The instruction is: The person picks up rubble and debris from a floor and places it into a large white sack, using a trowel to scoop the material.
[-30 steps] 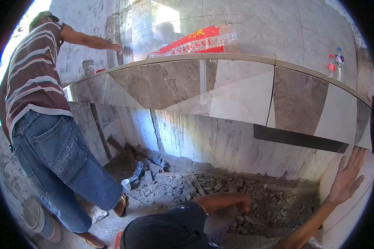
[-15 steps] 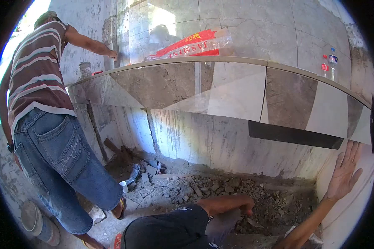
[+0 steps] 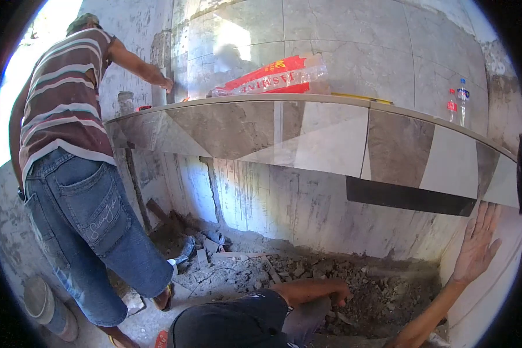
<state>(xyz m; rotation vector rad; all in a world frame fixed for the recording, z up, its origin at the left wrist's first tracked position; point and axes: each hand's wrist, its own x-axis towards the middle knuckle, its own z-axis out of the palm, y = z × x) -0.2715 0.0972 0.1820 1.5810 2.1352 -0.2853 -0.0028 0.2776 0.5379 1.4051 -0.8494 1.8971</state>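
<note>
Fingers point(image 3: 488, 219) of the right hand point(image 3: 474, 258) were spread at four o'clock, near the black strip point(image 3: 410, 196) at three; weak bonding could have dropped it. Whether the left hand point(image 3: 343, 294), at five, gripped anything was unclear.

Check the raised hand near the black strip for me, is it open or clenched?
Open: the raised hand shows its fingers extended upward and thumb apart, near the right end of the black strip.

The head camera looks forward and down.
</note>
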